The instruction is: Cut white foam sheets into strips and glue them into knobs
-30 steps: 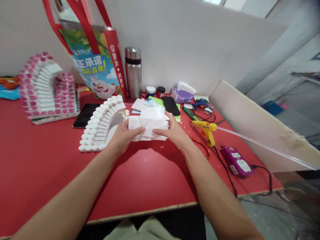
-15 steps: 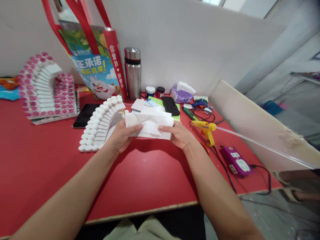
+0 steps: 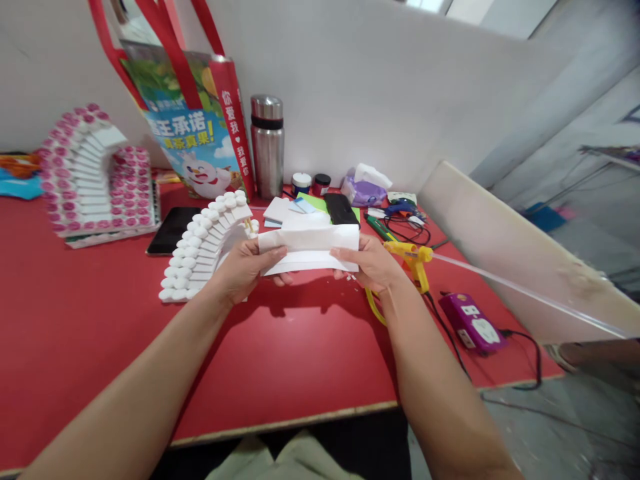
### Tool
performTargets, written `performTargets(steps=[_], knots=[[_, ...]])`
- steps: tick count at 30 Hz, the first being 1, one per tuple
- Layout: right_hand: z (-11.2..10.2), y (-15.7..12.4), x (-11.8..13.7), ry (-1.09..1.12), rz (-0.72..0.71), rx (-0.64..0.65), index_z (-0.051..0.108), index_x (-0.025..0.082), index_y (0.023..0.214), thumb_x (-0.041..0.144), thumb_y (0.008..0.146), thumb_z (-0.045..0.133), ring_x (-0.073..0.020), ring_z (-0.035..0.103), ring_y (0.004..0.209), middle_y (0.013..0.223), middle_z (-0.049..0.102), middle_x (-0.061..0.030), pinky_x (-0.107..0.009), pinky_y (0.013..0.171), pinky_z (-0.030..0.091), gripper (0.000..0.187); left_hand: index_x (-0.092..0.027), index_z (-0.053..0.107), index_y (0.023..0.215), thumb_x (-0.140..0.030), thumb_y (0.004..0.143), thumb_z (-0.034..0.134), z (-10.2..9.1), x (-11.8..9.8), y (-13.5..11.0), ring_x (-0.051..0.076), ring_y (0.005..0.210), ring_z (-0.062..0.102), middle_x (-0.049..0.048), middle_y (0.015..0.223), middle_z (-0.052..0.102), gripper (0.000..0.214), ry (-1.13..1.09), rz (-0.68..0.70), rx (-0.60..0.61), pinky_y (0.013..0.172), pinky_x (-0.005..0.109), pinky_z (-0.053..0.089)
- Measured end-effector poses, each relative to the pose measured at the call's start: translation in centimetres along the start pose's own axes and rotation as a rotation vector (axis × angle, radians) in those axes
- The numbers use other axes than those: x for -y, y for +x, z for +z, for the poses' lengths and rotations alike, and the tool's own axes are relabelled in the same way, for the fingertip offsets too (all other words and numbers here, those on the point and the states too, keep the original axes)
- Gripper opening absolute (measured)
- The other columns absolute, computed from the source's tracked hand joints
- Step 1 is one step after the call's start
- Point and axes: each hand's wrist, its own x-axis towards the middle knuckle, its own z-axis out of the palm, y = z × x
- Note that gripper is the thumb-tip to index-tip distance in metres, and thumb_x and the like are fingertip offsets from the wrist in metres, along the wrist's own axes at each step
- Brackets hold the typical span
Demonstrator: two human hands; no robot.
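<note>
Both hands hold a folded white paper sheet (image 3: pixel 310 248) a little above the red table (image 3: pixel 280 353). My left hand (image 3: pixel 245 270) grips its left end with the thumb on top. My right hand (image 3: pixel 367 261) pinches its right end. Just left of the left hand stands a white arched model (image 3: pixel 205 245) built of small white pieces. Beyond the sheet lie more white and blue paper pieces (image 3: pixel 285 210) and a green sheet.
A yellow glue gun (image 3: pixel 413 257) and purple power strip (image 3: pixel 473 321) lie right of my right hand. A pink-studded model (image 3: pixel 93 177), a phone (image 3: pixel 170 230), a printed bag (image 3: pixel 193 133), a steel flask (image 3: pixel 267 145), small jars, tissues and cables line the back. A white board (image 3: pixel 505 240) leans at the right.
Both hands lifted the sheet and stretched it out sideways; my right hand moved right towards the glue gun, and a yellow scissors handle now shows below it.
</note>
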Motion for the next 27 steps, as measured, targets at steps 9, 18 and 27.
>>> performTargets(steps=[9, 18, 27], knots=[[0.1, 0.0, 0.4, 0.145, -0.085, 0.066, 0.069, 0.02, 0.07, 0.036, 0.066, 0.083, -0.0065, 0.035, 0.044, 0.052, 0.054, 0.0036, -0.026, 0.052, 0.031, 0.021, -0.017, 0.078, 0.074, -0.024, 0.068, 0.085, 0.0, -0.6, -0.4, 0.023, 0.057, 0.075, 0.0106, 0.065, 0.077, 0.012, -0.183, -0.008, 0.106, 0.056, 0.03, 0.061], [0.4, 0.0, 0.7, 0.145, -0.155, 0.035, 0.062, 0.021, 0.064, 0.033, 0.068, 0.073, -0.007, 0.026, 0.043, 0.05, 0.044, 0.0041, -0.026, 0.051, 0.023, 0.017, -0.012, 0.077, 0.076, -0.053, 0.073, 0.076, 0.6, -0.7, -1.0, 0.03, 0.065, 0.076, 0.0176, 0.074, 0.077, 0.041, -0.138, -0.022, 0.215, 0.064, 0.042, 0.063], [0.3, -0.3, 0.8, -0.195, -0.203, -0.121, 0.069, 0.021, 0.072, 0.044, 0.07, 0.082, -0.014, 0.049, 0.064, 0.072, 0.059, 0.0005, -0.029, 0.061, 0.04, 0.026, -0.019, 0.051, 0.074, -0.032, 0.073, 0.091, 1.1, -0.5, -1.1, 0.017, 0.054, 0.072, 0.0032, 0.062, 0.073, 0.042, 0.231, 0.029, 0.084, 0.05, 0.02, 0.052]])
